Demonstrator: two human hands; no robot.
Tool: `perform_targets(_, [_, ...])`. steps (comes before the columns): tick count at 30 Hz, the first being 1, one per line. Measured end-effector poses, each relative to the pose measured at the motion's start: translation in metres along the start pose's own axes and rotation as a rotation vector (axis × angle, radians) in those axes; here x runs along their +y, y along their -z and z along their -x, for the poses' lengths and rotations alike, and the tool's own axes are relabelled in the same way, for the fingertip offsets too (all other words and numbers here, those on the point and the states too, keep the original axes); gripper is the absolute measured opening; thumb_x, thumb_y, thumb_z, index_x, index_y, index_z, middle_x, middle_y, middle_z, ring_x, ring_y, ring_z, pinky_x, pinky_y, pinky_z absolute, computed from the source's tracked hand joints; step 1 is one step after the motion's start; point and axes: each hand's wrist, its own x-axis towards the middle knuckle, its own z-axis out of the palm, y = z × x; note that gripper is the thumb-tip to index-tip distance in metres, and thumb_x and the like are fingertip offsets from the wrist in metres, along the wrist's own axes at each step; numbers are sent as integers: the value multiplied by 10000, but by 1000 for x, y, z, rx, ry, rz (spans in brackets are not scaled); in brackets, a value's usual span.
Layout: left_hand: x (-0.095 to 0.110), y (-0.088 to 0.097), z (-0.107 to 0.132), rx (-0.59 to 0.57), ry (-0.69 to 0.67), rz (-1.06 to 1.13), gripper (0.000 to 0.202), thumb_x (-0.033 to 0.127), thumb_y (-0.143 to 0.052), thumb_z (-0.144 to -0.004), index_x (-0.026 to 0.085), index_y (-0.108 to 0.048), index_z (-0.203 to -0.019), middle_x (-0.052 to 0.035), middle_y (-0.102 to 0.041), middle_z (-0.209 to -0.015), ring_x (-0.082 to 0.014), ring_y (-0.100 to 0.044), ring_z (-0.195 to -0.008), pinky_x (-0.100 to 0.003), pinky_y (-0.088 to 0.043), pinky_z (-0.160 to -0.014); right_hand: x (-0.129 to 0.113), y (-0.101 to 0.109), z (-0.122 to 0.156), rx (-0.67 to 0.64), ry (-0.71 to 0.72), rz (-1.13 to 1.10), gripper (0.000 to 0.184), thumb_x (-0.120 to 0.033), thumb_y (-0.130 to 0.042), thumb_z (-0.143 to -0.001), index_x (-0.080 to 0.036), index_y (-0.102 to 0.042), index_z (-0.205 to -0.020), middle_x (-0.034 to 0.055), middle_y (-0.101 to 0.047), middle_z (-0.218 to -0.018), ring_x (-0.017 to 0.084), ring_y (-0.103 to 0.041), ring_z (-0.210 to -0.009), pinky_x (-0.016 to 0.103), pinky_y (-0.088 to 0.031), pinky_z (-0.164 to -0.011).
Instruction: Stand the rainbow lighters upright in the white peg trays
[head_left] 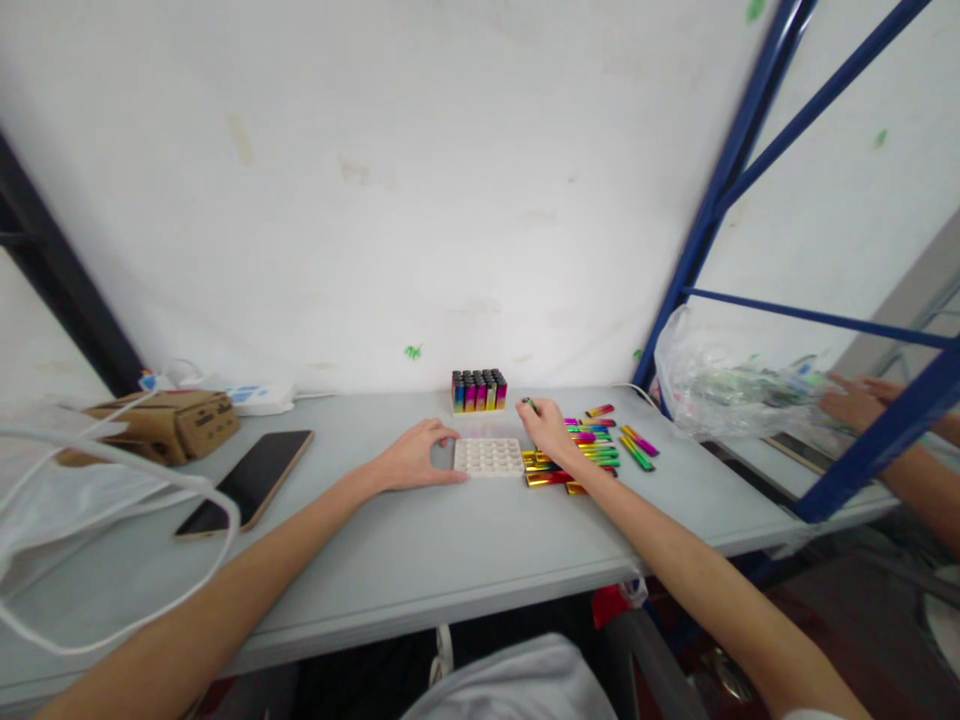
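My left hand [415, 456] rests on the grey table [420, 560] with its fingers curled against the left edge of a white tray [489, 457] of empty round pockets. My right hand [550, 428] is raised just right of the tray, pinching a small rainbow-coloured lighter [530, 404] between fingertips. Beneath and to the right of that hand lies a loose pile of shiny rainbow and gold lighters [596, 450]. Behind the tray stands a filled block of upright lighters [478, 390] with black tops.
A phone [247, 480] lies face up at the left, beside a cardboard box [169, 425], a power strip [259, 397] and white cables [112, 560]. A clear plastic bag [720, 385] sits at the right by a blue metal frame [750, 150]. Another person's hand [855, 400] reaches in beyond it.
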Motion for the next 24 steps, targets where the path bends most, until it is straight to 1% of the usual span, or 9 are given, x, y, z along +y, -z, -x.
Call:
perform_targets(3, [3,-5,-2,25,-8,0,718,710,-741,-718,161,-683,-1178,-70,-618,-998,-267,-609,-956,-377,-477,-923,-2,0,1,-20,42,3,460,-548,-427,-929,-223,-379,-607,-48,-342,-566,127,-376,-574,280,-255,-567])
perform_targets(6, [5,-7,-3,33,-11,0,740,719,-737,-719,142,-691,-1180,-72,-620,-977,-265,-611,-930,-369,-479,-896,-6,2,4,-87,79,-6,459,-596,-411,-974,-217,-454,-717,-45,-454,-612,140,-448,-608,271,-332,-600])
perform_targets(10, [4,-8,-4,28,-1,17,767,722,-747,-701,130,-699,-1185,-74,-625,-977,-258,-612,-906,-359,-478,-867,-11,2,6,-200,196,6,401,-547,-377,-1026,-206,-522,-872,-1,-579,-773,158,-543,-717,281,-428,-702])
perform_targets(12, [3,-8,-5,22,16,41,779,727,-755,-682,139,-703,-1191,-64,-628,-965,-249,-611,-882,-352,-480,-841,-13,0,6,-205,310,72,400,-525,-402,-1029,-196,-546,-852,34,-595,-857,174,-557,-810,296,-438,-771])
perform_targets(14, [1,-8,-6,14,35,70,788,728,-763,-665,155,-705,-1204,-50,-631,-949,-237,-607,-855,-340,-479,-813,-15,-2,6,-230,379,159,417,-512,-429,-1027,-196,-545,-780,27,-579,-803,172,-535,-775,293,-422,-759])
perform_targets(16, [-1,-8,-7,11,49,89,794,726,-773,-648,165,-710,-1207,-41,-635,-939,-227,-602,-837,-330,-476,-796,-17,-6,6,-279,368,207,442,-505,-442,-1027,-197,-538,-726,-1,-558,-690,155,-496,-657,279,-395,-686])
perform_targets(18, [-2,-9,-8,14,54,99,803,724,-783,-634,167,-714,-1209,-38,-638,-935,-222,-597,-830,-327,-472,-791,-19,-11,5,-298,321,205,449,-501,-450,-1029,-192,-569,-726,-3,-592,-655,149,-504,-606,269,-378,-645])
perform_targets(21, [-4,-11,-9,15,64,116,817,721,-796,-618,155,-722,-1203,-38,-639,-923,-219,-589,-819,-323,-465,-776,-20,-18,4,-288,314,203,409,-474,-470,-1032,-177,-636,-804,35,-689,-759,167,-591,-677,263,-394,-666])
perform_targets(24, [-5,-11,-9,9,75,135,781,713,-798,-618,174,-733,-1180,-27,-630,-907,-212,-578,-811,-308,-454,-751,-18,-24,1,-337,355,266,341,-422,-500,-1033,-167,-646,-860,49,-697,-787,174,-604,-703,264,-405,-678])
